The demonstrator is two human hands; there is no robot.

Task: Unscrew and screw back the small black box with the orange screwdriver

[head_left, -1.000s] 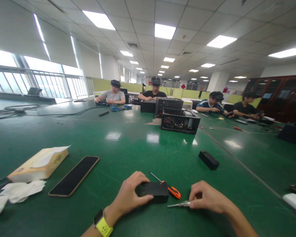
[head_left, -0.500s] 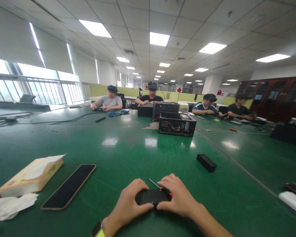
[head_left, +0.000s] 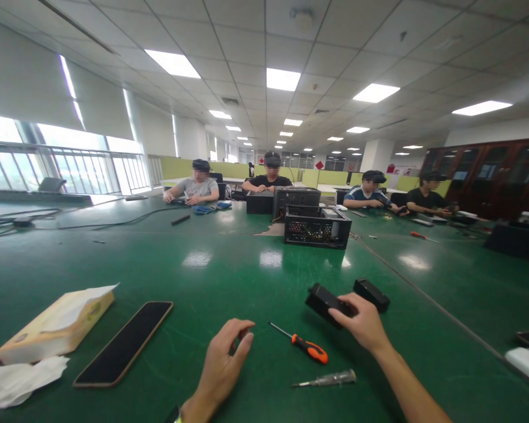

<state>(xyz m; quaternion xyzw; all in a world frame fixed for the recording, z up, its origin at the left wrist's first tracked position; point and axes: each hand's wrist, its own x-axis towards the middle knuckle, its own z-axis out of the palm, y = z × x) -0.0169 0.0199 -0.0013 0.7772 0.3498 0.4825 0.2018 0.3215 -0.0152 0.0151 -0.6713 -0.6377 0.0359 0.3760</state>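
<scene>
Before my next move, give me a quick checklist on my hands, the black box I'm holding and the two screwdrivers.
1. Left hand free: ok, it holds nothing.
2. Black box let go: not ok, the right hand grips it.
3. Orange-and-black screwdriver laid down: ok, it lies on the green table between the hands.
4. Clear-handled screwdriver out of hand: ok, it lies on the table, nearer you than the orange-and-black one.
5. Gap between the held box and the second black box: cannot tell, the right hand hides part of that area.
</scene>
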